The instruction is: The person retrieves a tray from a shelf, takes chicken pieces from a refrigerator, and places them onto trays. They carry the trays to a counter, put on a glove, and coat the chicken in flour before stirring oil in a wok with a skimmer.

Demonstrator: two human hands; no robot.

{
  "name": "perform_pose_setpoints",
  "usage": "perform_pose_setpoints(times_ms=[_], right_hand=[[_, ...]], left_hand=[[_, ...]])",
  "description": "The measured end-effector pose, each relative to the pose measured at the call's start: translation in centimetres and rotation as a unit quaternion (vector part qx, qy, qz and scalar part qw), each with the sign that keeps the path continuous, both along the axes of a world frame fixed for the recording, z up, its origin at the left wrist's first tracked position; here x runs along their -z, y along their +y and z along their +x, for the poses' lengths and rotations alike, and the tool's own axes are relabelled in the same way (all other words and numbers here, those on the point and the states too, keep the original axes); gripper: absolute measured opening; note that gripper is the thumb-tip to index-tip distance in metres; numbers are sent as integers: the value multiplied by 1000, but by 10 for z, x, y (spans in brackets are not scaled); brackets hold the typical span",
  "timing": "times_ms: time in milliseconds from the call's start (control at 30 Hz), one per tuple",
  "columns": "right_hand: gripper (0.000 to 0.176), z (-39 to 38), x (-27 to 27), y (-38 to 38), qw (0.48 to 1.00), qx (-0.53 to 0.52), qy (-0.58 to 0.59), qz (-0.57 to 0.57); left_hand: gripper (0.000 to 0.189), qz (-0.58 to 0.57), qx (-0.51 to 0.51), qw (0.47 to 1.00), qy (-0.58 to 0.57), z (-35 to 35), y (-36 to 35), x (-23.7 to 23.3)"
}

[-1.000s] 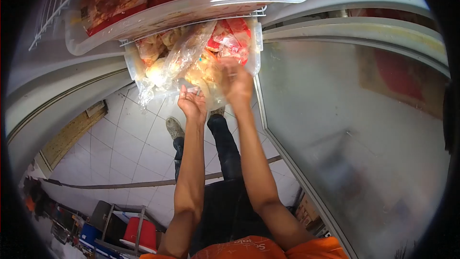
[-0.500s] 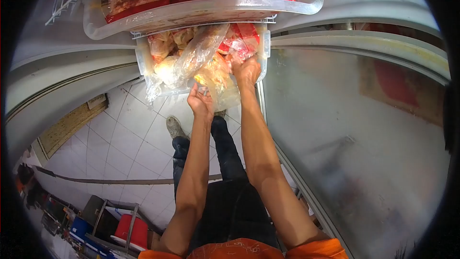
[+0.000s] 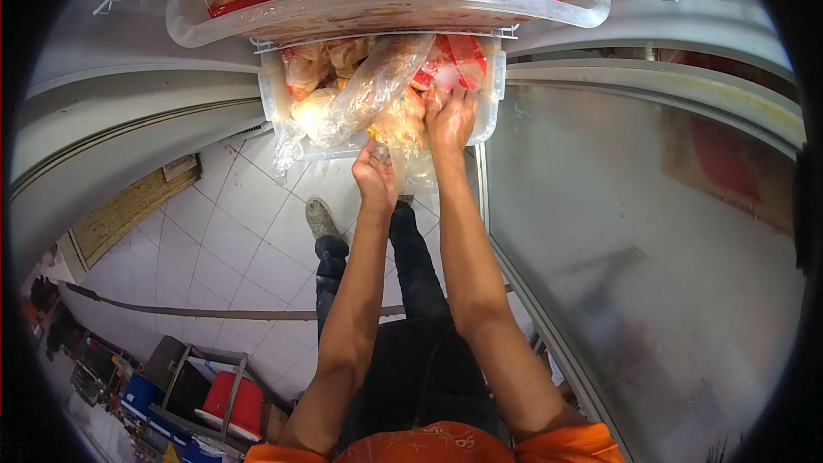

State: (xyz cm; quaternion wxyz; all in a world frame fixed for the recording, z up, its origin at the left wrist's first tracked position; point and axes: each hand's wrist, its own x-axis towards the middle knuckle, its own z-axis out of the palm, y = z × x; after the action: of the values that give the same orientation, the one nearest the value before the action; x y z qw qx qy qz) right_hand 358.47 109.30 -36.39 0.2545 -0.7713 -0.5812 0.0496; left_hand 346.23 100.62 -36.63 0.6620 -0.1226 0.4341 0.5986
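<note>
A clear plastic bin sits on a lower wire shelf of an open fridge and is packed with clear bags of raw chicken. My left hand grips the bottom of one clear bag of chicken at the bin's front edge. My right hand presses on the top of the same bag inside the bin, fingers curled into the plastic. A long bag drapes over the bin's front to the left of my hands.
A second clear bin with red-labelled meat packs rests on the wire shelf above. The fridge's glass door stands open on the right. White floor tiles lie below, and a red bucket stands on a rack at lower left.
Both hands have pushed deeper into the lower bin with the bag of chicken. The right hand has gone from the bin's front edge to inside it.
</note>
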Motion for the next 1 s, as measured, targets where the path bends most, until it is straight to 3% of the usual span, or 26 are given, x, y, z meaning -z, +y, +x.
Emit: perform_pose_setpoints(times_ms=[67, 133, 200, 300, 367, 500, 600, 667, 767, 833, 933, 1000], right_hand=[[38, 7, 0, 13, 999, 18, 19, -44], [29, 17, -7, 26, 975, 19, 44, -218], [25, 36, 6, 29, 985, -13, 29, -169], [26, 43, -13, 4, 979, -13, 110, -173], [26, 38, -22, -16, 949, 75, 271, -145], [20, 26, -38, -37, 921, 84, 377, -45], [19, 25, -97, -37, 917, 111, 376, -73], [19, 32, -133, -29, 879, 65, 472, 13], [14, 41, -184, -22, 888, 15, 460, -6], [11, 42, -171, -24, 897, -8, 442, 12], [10, 45, -143, -24, 918, -31, 395, 9], [10, 47, -145, -36, 956, -33, 283, -75]], left_hand=[[44, 7, -5, 1000, -22, 2, 4, -6], [43, -10, -6, 1000, 3, 4, 7, -19], [41, -24, -10, 1000, -14, 3, 8, -21], [39, -40, -17, 998, -35, 1, 7, -14], [39, -43, -24, 998, -38, -1, 5, -8], [39, -63, 10, 998, -25, -5, 5, -2], [40, -80, 10, 996, -39, -6, 5, 0], [41, -89, 1, 995, -55, -4, 5, -4], [40, -74, -20, 995, -62, -2, 10, -12], [39, -87, -15, 995, -35, -2, 12, -13], [35, -124, -43, 991, -29, 3, 26, -54], [35, -88, -31, 995, -30, 4, 25, -50]])
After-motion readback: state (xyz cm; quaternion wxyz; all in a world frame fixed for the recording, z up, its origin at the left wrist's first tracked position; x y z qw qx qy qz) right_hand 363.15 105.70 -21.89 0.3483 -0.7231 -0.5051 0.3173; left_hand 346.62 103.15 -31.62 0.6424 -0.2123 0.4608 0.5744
